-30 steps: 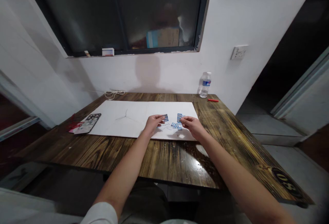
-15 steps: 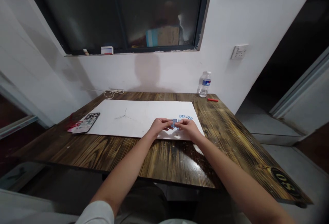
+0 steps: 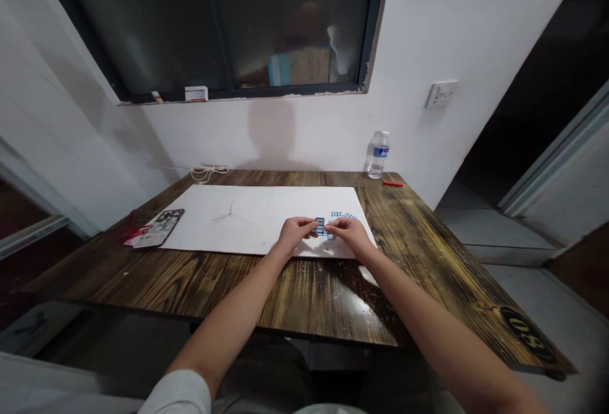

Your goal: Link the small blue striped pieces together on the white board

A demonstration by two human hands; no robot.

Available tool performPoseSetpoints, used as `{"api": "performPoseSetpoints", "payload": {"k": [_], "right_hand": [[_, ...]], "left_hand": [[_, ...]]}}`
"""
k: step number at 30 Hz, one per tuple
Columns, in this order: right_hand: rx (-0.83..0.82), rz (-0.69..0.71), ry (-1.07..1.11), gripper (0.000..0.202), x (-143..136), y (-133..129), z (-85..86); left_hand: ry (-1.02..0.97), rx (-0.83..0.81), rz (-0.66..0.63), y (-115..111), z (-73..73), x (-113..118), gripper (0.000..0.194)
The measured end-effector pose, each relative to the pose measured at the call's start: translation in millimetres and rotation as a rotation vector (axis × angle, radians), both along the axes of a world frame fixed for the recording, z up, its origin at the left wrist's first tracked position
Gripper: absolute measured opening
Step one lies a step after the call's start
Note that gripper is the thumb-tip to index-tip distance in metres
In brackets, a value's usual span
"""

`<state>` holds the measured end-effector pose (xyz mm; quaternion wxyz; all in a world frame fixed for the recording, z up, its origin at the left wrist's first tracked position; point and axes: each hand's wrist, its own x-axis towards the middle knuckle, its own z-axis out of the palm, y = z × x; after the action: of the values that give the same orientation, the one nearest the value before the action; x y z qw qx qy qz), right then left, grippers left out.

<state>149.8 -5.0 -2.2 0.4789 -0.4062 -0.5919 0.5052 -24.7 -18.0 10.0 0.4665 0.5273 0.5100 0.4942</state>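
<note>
My left hand (image 3: pixel 295 232) pinches a small blue-edged piece (image 3: pixel 320 226) with pale rungs, held low over the white board (image 3: pixel 257 211). Close to the piece's right side, my right hand (image 3: pixel 351 234) has thumb and forefinger pressed together. Whether those fingers grip the same piece or a smaller bit is too small to make out. Just beyond the right hand, several similar blue-edged pieces (image 3: pixel 343 215) lie on the board's right end. Part of another blue piece shows under the fingers.
On the left, a patterned phone-like slab (image 3: pixel 162 227) overlaps the board beside a reddish item (image 3: pixel 137 232). A coiled white cable (image 3: pixel 207 172) rests at the back of the wooden table (image 3: pixel 200 278). A water bottle (image 3: pixel 379 156) and a red pen-like stick (image 3: pixel 392 184) stand back right.
The right fingertips have drawn slightly apart from the blue piece, so more of it shows. The left hand has tilted it a little; the whole view has shifted slightly.
</note>
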Motion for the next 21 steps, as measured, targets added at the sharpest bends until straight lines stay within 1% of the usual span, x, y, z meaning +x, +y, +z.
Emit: {"api": "performPoseSetpoints", "payload": {"k": [3, 6, 9, 12, 14, 16, 21], "right_hand": [[0.034, -0.064, -0.034, 0.032, 7, 7, -1.7], [0.107, -0.115, -0.139, 0.031, 14, 14, -2.6], [0.238, -0.155, -0.326, 0.025, 22, 18, -2.8], [0.415, -0.182, -0.588, 0.017, 27, 20, -4.9], [0.527, -0.172, -0.755, 0.014, 30, 20, -7.6], [0.614, -0.137, -0.869, 0.013, 31, 20, -10.1], [0.703, -0.074, -1.006, 0.018, 28, 18, -12.1]], "left_hand": [[-0.04, 0.009, 0.087, 5, -1.7, -5, 0.036], [-0.099, 0.011, 0.17, 10, 0.9, -15, 0.039], [-0.145, 0.02, 0.254, 12, 5.9, -26, 0.041], [-0.173, 0.027, 0.329, 15, 8.7, -36, 0.039], [-0.191, 0.024, 0.357, 17, 8.3, -40, 0.038], [-0.204, 0.018, 0.372, 18, 6.9, -43, 0.037], [-0.206, 0.012, 0.373, 18, 6.2, -43, 0.035]]}}
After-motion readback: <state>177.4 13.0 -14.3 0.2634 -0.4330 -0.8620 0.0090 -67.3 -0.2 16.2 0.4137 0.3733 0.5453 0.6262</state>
